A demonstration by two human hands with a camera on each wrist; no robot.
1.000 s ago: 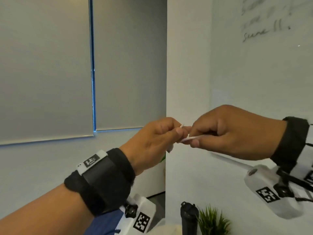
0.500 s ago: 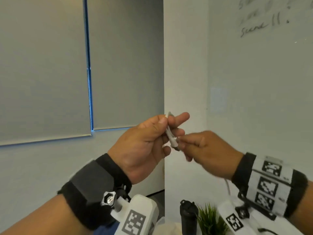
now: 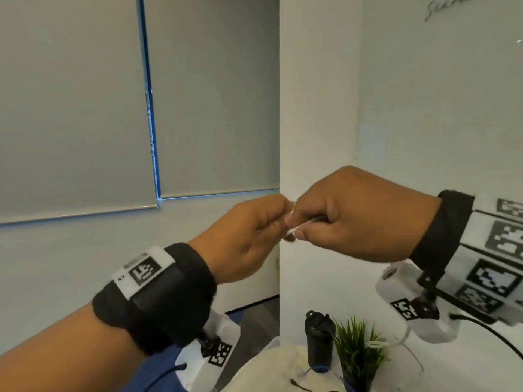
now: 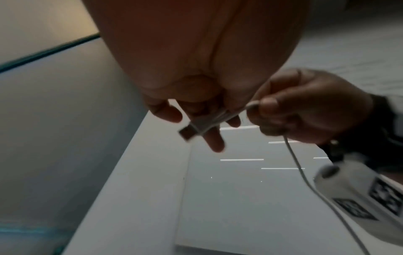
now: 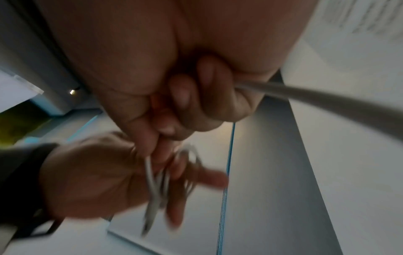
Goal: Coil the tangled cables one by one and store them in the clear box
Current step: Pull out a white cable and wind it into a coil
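Since half a second ago my right hand (image 3: 359,219) has risen from below my left hand (image 3: 249,236) to level with it, knuckles now meeting at chest height. My left fingers (image 4: 214,141) curl around a small bundle of white USB cable (image 4: 206,123) loops, the plug end sticking out past them. My right thumb and forefinger pinch the same cable just beside the bundle; the loose length hangs down past that wrist. Below, at the frame's bottom edge: black bottle (image 3: 318,342), small green plant (image 3: 358,352). The clear box is not in view.
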